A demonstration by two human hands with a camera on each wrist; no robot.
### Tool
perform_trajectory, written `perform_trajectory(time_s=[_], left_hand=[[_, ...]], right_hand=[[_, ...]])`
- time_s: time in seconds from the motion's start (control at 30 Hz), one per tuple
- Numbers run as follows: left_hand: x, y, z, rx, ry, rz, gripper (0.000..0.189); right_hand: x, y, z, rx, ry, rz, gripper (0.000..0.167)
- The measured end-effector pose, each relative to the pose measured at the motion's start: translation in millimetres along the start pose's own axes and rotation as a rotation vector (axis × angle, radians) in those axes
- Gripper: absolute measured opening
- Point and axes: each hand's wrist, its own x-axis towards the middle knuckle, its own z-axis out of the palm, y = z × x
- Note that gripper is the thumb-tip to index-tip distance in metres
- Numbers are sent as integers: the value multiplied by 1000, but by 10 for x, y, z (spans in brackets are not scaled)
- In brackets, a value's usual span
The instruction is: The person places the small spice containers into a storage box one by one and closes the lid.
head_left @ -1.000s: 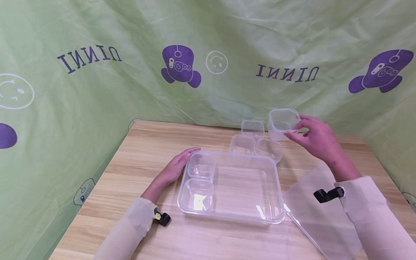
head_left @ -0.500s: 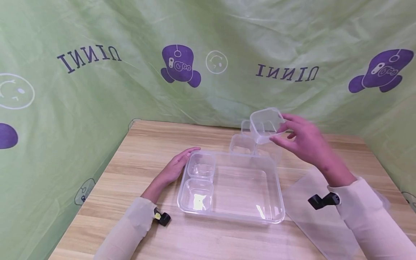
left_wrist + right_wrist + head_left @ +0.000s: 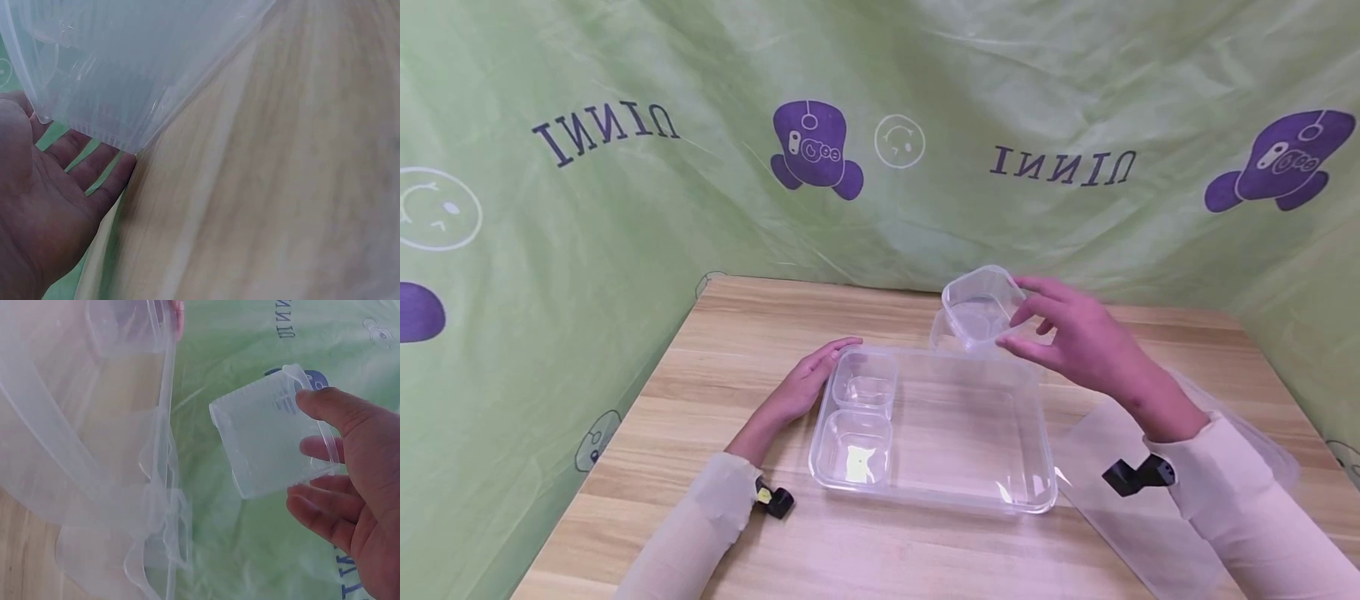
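Note:
Thumb and fingers of my right hand [image 3: 1075, 342] pinch the rim of a small clear plastic container [image 3: 981, 307]. It is held tilted above the far edge of a large clear rectangular container [image 3: 958, 425] and overlaps other small containers behind it. In the right wrist view the held container [image 3: 265, 437] shows its ribbed side, with the thumb on its rim. My left hand [image 3: 805, 385] rests with extended fingers against the large container's left far corner; the left wrist view shows the fingers [image 3: 112, 178] along its wall. Two small containers [image 3: 865, 382] sit inside its left end.
A flat translucent lid [image 3: 1138, 492] lies on the wooden table [image 3: 715, 392] to the right, partly under the right forearm. Several small containers [image 3: 178, 519] stand behind the large one. A green printed curtain [image 3: 715, 217] hangs around the table.
My right hand has carried the small container left from the back right, tilting it and lowering it slightly toward the large container. The left hand stays in place.

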Motion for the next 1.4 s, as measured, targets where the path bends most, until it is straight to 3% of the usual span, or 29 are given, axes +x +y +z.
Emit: perform_trajectory(time_s=[0.2,0.43,0.7,1.07,1.4], left_hand=[[28,0,1,15,-9,6,45],[0,4,-16,22,-1,-7,45],[12,3,-23,4,3,-8,44],[10,4,-17,-9,-4,-7,44],[12,-11,-8,25,8,-13,44]], right_hand=[[-17,-72,39,30,-63,-41,19],[-29,-138,212,78,-121,-144,22],[-36,-208,373,108,-240,-214,23],[-53,-209,469,191,-398,-154,16],[-69,-168,575,228,-463,-185,9]])
